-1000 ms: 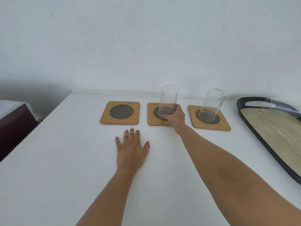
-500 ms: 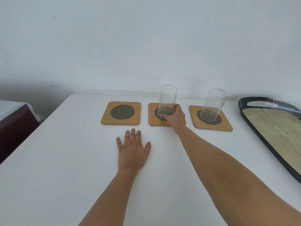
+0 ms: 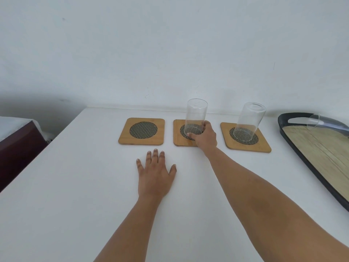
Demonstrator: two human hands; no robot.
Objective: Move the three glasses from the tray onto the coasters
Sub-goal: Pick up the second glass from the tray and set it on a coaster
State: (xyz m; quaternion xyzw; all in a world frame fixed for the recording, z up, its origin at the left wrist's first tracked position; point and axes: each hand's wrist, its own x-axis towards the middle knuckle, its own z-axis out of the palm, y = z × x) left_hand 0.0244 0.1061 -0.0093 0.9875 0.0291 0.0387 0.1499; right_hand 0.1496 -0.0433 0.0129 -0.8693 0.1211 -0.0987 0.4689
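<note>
Three wooden coasters with dark mesh centres lie in a row near the wall. The left coaster (image 3: 141, 131) is bare. On the middle coaster (image 3: 179, 140) stands a clear glass (image 3: 196, 114), and my right hand (image 3: 204, 137) is wrapped around its base. A second clear glass (image 3: 249, 120) stands on the right coaster (image 3: 245, 138). A third glass (image 3: 314, 121) sits at the far end of the dark-rimmed tray (image 3: 302, 156) on the right. My left hand (image 3: 155, 174) rests flat on the white table, fingers spread, in front of the coasters.
The white table (image 3: 75, 186) ends at the wall behind the coasters. A dark red piece of furniture (image 3: 17, 148) stands beyond the table's left edge. The tray has a wooden floor and a handle opening at its far end.
My right hand stays on the middle glass, which has settled onto its coaster. My left hand has not moved.
</note>
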